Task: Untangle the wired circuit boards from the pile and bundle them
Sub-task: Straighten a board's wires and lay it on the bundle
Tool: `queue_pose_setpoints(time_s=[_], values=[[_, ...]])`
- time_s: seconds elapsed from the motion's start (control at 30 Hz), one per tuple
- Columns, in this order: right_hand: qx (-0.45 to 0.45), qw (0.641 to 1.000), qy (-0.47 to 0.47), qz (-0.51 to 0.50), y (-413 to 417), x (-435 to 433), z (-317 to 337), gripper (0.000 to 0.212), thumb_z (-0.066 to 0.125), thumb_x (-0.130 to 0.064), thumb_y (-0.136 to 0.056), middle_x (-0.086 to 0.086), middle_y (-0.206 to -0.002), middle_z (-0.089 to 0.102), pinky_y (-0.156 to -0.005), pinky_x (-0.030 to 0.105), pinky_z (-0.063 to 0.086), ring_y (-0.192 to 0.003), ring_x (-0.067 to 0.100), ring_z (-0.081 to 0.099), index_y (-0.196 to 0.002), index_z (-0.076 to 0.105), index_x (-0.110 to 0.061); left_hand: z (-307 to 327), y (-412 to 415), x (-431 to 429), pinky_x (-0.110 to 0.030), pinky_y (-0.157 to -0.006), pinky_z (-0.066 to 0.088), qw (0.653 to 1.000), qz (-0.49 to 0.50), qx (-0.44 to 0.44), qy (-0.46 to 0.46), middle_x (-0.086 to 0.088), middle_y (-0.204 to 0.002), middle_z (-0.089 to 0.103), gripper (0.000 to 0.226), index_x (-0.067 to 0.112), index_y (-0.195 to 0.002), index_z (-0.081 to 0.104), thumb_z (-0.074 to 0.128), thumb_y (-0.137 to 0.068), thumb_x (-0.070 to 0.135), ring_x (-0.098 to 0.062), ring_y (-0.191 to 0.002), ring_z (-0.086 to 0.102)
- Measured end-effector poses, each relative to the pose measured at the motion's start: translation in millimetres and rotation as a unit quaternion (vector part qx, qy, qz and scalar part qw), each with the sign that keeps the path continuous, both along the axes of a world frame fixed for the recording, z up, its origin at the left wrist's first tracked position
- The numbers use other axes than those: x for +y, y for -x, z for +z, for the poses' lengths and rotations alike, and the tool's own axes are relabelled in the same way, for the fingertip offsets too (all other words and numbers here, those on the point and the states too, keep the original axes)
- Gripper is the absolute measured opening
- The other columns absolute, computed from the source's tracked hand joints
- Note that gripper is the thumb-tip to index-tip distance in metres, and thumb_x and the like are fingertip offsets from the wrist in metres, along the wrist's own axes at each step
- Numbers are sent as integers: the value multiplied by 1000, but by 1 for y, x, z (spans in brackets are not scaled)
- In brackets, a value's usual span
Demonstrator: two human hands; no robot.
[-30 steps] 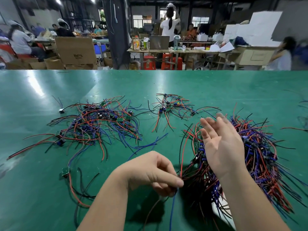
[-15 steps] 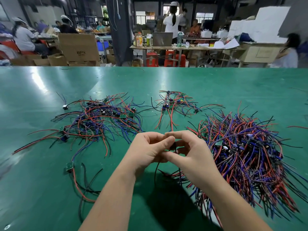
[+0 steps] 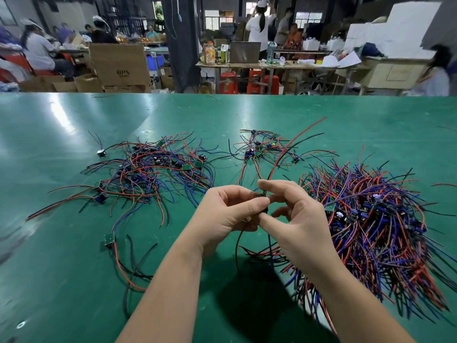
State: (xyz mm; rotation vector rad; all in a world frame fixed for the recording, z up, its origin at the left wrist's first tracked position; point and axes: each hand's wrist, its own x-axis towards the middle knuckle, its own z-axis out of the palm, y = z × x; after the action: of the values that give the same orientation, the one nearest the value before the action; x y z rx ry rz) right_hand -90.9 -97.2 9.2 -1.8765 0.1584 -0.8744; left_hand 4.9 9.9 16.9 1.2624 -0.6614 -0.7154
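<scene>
Dense pile (image 3: 380, 226) right, loose tangle (image 3: 153, 172) left, small cluster (image 3: 264, 149) behind.

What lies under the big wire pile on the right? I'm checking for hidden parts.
Under the big wire pile only the green table shows at its edges, plus a pale patch near the right forearm. Whatever lies beneath the dense middle is covered by wires.
</scene>
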Motion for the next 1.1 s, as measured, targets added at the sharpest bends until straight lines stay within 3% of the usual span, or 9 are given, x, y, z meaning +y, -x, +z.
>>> queue_pose_setpoints(time_s=[0.17, 0.3, 0.53, 0.7, 0.87, 1.0, 1.1], values=[[3, 1000, 6, 18, 2, -1, 1, 50, 73, -16, -64, -25, -108, 56, -71, 21, 46, -92, 7, 60, -106, 60, -41, 1, -4, 6, -22, -50, 50, 999, -52, -2, -10, 1, -52, 58, 13, 16, -55, 66, 77, -62, 21, -10, -46, 54], [22, 998, -4, 52, 4, -2, 2, 53, 76, -18, -63, -22, -113, 55, -71, 20, 46, -94, 7, 59, -111, 60, -35, 1, -10, 10, -21, -46, 49, 997, -67, -13, -40, 0, -51, 58, 18, 15, -55, 64, 76, -69, 12, -12, -42, 53], [17, 976, -168, 134, 1, -2, -3, 43, 61, -4, -66, 9, -109, 67, -79, 34, 51, -91, 15, 60, -106, 69, -17, -1, -9, 10, -22, -48, 50, 995, -64, -45, -64, 0, -54, 57, 17, 14, -57, 64, 77, -68, 13, -12, -43, 52], [-35, 948, -301, 92, -3, -10, 0, 34, 51, 11, -82, 7, -91, 74, -63, 16, 48, -82, 13, 64, -83, 76, -12, 2, -7, 12, -22, -48, 49, 991, -98, -48, -78, 0, -56, 62, 15, 17, -57, 69, 83, -60, 14, -10, -43, 54], [-101, 920, -375, 42, -1, -24, 9, 36, 39, 16, -85, 5, -90, 71, -59, 14, 46, -85, 13, 63, -99, 66, -2, 1, -3, 15, -20, -50, 49, 963, -188, -91, -169, 0, -59, 62, 11, 20, -60, 67, 75, -67, 18, -10, -45, 57], [-118, 918, -379, -3, -1, -29, 12, 39, 38, 18, -84, 5, -94, 67, -60, 13, 45, -90, 13, 60, -104, 65, -3, 1, -4, 19, -20, -50, 50, 956, -212, -91, -183, 0, -59, 61, 12, 20, -60, 66, 75, -67, 16, -10, -46, 58], [-121, 919, -372, -41, -3, -34, 13, 47, 41, 17, -85, -3, -112, 61, -66, 14, 44, -100, 10, 56, -122, 55, -6, 1, -11, 28, -20, -50, 49, 946, -236, -96, -202, 2, -60, 63, 10, 20, -62, 67, 77, -64, 18, -10, -46, 59]])
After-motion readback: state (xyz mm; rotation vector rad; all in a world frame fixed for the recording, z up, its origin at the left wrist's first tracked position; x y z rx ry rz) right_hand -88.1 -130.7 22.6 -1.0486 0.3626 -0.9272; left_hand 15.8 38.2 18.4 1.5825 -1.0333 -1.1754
